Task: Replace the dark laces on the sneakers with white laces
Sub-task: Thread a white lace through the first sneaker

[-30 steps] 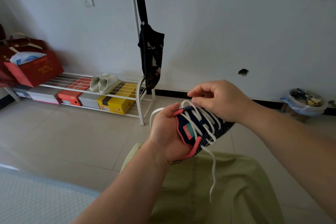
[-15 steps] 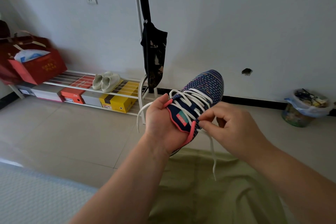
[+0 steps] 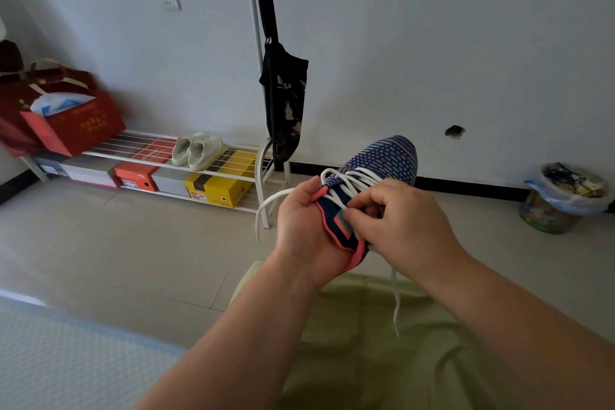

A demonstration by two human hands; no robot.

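A navy sneaker [image 3: 386, 160] with multicoloured dashes and a pink collar is held up over my lap, toe pointing away. A white lace [image 3: 352, 181] is threaded across its eyelets. My left hand [image 3: 299, 230] grips the sneaker by its heel and collar. My right hand [image 3: 399, 223] lies over the tongue with thumb and forefinger pinched on the lace near the top eyelets. One loose lace end [image 3: 266, 206] curls out to the left, the other [image 3: 395, 303] hangs down below my right hand.
A white wire shoe rack [image 3: 233, 173] with shoe boxes and a pale pair of shoes stands by the wall at left. A red gift bag [image 3: 66, 120] sits on its left end. A dark bag [image 3: 286, 103] hangs from a pole. A lined bin [image 3: 562, 200] stands at right.
My right hand came off the toe end, dropped below the sneaker, then rose onto the tongue and pinched the lace. The sneaker's toe tilted up and away.
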